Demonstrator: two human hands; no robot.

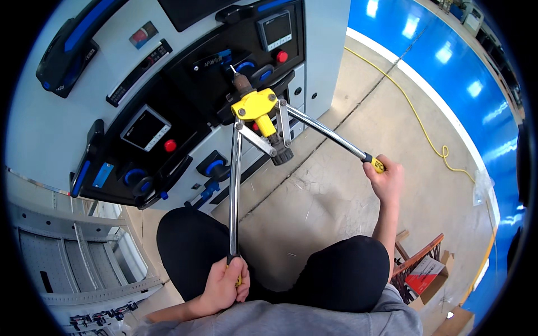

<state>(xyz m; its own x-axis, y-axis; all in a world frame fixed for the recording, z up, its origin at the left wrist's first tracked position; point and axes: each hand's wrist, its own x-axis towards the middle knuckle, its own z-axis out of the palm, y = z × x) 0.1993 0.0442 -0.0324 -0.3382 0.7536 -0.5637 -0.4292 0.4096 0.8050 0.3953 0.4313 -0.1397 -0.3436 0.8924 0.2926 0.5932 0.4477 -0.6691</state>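
Observation:
A two-handed lever riveter [256, 105] with a yellow body and long chrome arms is held out in front of me. My left hand [220, 284] is closed round the grip of its left arm, down by my left knee. Out to the right, my right hand [386, 180] is wrapped round the yellow-and-black grip of the other arm. The two arms are spread apart. A thin bright pin [233, 69] sticks out of the riveter's nose, which points at the black front panel of a switchgear cabinet [185, 89]. Whether the pin touches the panel, I cannot tell.
The cabinet front carries meter displays [147, 127], red buttons [170, 145] and blue-black handles [212, 163]. A grey metal frame [84, 257] stands at the left. A yellow cable [417, 115] crosses the floor. A cardboard box [434, 285] sits at my right beside a brown stool [420, 257].

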